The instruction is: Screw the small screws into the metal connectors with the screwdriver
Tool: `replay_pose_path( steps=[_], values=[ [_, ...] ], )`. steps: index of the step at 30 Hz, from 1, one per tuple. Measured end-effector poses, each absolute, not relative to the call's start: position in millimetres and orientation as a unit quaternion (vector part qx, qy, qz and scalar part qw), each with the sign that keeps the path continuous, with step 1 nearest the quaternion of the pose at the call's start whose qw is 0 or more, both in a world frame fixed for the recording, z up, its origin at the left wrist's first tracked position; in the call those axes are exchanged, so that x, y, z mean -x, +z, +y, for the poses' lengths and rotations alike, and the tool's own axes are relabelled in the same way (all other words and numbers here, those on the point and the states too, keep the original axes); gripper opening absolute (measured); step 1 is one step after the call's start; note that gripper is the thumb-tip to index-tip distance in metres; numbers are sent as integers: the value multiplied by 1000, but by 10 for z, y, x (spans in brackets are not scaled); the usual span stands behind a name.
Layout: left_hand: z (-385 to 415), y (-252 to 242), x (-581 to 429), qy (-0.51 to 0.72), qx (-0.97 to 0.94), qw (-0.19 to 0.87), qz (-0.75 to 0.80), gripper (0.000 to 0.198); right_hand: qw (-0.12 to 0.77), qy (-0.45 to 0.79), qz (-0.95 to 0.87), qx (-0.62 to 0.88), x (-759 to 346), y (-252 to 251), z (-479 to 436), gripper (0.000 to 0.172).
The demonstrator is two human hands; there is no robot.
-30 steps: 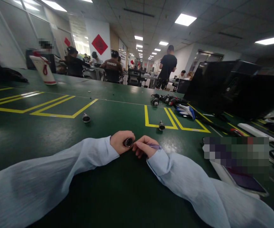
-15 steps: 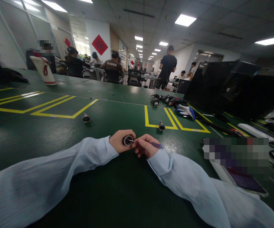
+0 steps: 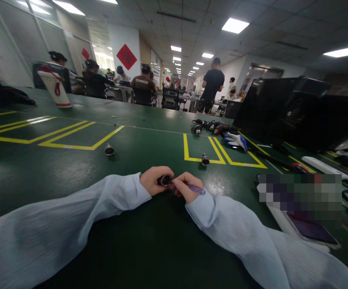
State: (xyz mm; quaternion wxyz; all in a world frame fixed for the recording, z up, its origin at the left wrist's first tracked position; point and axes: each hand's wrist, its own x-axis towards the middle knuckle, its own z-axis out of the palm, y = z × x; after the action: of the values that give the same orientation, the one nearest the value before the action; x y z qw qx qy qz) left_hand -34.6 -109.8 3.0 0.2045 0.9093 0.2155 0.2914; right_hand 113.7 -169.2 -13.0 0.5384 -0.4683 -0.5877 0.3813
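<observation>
My left hand [image 3: 152, 180] is closed around a dark cylindrical part [image 3: 164, 180] with a metal rim, its hollow end facing me. Its exact kind does not show. Pinched in my right hand [image 3: 186, 184] is a small screwdriver [image 3: 197, 189] with a clear purple handle; its thin shaft points left at the part's rim, and the tip is hard to make out. Both hands are close together above the table. Ahead of them lie two loose bell-shaped metal fittings, the left fitting [image 3: 109, 149] and the right fitting [image 3: 205, 160].
Yellow tape outlines [image 3: 94, 147] mark the green table [image 3: 150, 140]. Cabled metal parts [image 3: 211, 127] and a blue-and-white glove [image 3: 236, 141] lie at the back right, near dark monitors [image 3: 270, 108]. A phone [image 3: 312, 230] lies right; a white cup [image 3: 56, 89] stands back left. People sit and stand beyond.
The part in my left hand has tilted and shifted slightly right. My right hand has turned the screwdriver, so more of its handle shows and its shaft is less visible.
</observation>
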Motion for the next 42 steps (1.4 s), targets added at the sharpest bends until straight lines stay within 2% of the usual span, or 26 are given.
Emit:
replay_pose_path(
  steps=[5, 9, 13, 21, 33, 37, 42],
  values=[
    [-1122, 18, 355, 294, -905, 231, 204, 11, 535, 565, -490, 392, -1180, -119, -1623, 19],
    [-1120, 30, 361, 314, -889, 260, 208, 10, 541, 611, -461, 348, -1181, -122, -1608, 22],
    [-1109, 47, 366, 328, -879, 263, 224, 9, 555, 610, -457, 335, -1160, -125, -1624, 25],
    [-1114, 38, 366, 325, -893, 202, 236, 5, 565, 553, -495, 362, -1133, -137, -1639, 25],
    [-1119, 3, 359, 320, -876, 319, 169, 9, 526, 662, -441, 300, -1191, -126, -1569, 23],
    [-1106, 6, 358, 327, -877, 297, 192, 11, 552, 619, -463, 314, -1159, -140, -1601, 24],
    [-1122, 20, 355, 305, -900, 217, 222, 3, 557, 531, -516, 375, -1124, -141, -1660, 21]
  ],
)
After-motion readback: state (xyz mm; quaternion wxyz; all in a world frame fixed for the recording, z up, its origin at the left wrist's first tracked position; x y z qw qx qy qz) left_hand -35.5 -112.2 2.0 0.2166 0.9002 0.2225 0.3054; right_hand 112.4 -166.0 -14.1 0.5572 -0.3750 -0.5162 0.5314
